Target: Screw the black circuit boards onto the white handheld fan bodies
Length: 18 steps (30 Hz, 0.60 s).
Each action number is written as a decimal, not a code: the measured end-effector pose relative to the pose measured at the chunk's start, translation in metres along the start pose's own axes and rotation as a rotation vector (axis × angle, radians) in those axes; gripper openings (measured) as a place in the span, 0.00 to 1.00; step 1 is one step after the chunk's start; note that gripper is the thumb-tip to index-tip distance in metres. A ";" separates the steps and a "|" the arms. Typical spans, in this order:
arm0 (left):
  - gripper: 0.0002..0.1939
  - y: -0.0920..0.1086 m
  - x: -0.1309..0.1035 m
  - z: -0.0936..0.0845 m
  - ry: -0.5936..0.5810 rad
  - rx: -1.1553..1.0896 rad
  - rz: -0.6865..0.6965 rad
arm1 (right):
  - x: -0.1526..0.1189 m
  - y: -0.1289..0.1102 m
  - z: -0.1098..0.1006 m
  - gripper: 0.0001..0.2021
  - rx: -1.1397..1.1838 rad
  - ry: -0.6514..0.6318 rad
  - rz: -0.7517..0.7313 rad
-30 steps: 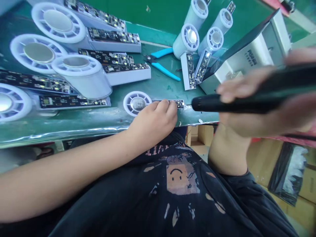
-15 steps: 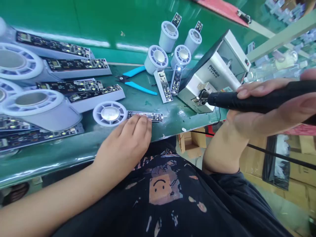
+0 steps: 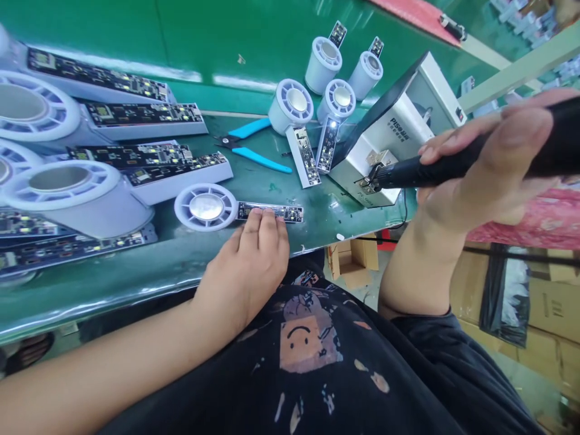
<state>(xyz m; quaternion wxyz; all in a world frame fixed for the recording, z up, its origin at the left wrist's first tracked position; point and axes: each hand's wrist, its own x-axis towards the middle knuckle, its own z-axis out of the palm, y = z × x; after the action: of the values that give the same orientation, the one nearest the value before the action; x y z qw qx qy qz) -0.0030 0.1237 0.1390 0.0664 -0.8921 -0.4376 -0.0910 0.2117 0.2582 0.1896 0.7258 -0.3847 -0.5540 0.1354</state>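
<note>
Left hand: the left hand point(image 3: 248, 263) lies palm down, its fingers close together and laid on the near side of a circuit board point(image 3: 292, 213); thumb hidden, so cannot tell whether it pinches the board.
Right hand: the right hand point(image 3: 480, 181) is closed round a black screwdriver point(image 3: 410, 173), thumb along one side, fingers on the other.
Unit under left hand: the board runs out from a white ribbed ring point(image 3: 181, 206) with a silvery disc at its centre; the whole lies near the front edge of the green worktop point(image 3: 194, 257).
Screwdriver position: roughly level, front end at the small metal fitting on the face of a silver box point(image 3: 394, 133); cannot tell whether the tip touches.
Pliers: blue-handled pliers point(image 3: 260, 158) lie beyond the board, handles spread.
Stock, left: several white units with dark boards point(image 3: 145, 115) crowd together, some overlapping.
Stock, right: four white cylinder units point(image 3: 290, 106) stand beside the silver box, between it and the pliers; one board shows a bright light.
Small bit: a white scrap point(image 3: 340, 237) by the worktop edge.
Floor: an open cardboard box point(image 3: 353, 266) below that edge.
</note>
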 end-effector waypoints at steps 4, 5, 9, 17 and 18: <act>0.19 -0.001 -0.002 0.003 0.026 0.054 0.024 | 0.009 0.001 -0.003 0.19 0.015 -0.083 0.230; 0.19 0.000 -0.003 0.004 0.038 0.071 0.025 | 0.007 -0.002 -0.002 0.21 0.013 -0.101 0.275; 0.19 0.004 -0.007 0.008 0.048 0.141 0.008 | -0.020 -0.022 0.020 0.22 -0.014 -0.182 0.435; 0.21 0.013 -0.007 0.013 0.017 0.121 -0.107 | -0.050 -0.053 0.078 0.14 0.120 -0.250 0.561; 0.21 0.014 -0.007 0.014 0.026 0.115 -0.115 | -0.050 -0.054 0.084 0.13 0.164 -0.236 0.538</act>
<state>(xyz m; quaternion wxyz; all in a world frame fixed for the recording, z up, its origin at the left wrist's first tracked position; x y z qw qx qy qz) 0.0050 0.1127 0.1234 0.1178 -0.8590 -0.4916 -0.0812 0.1053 0.2254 0.2005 0.6232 -0.4395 -0.5000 0.4105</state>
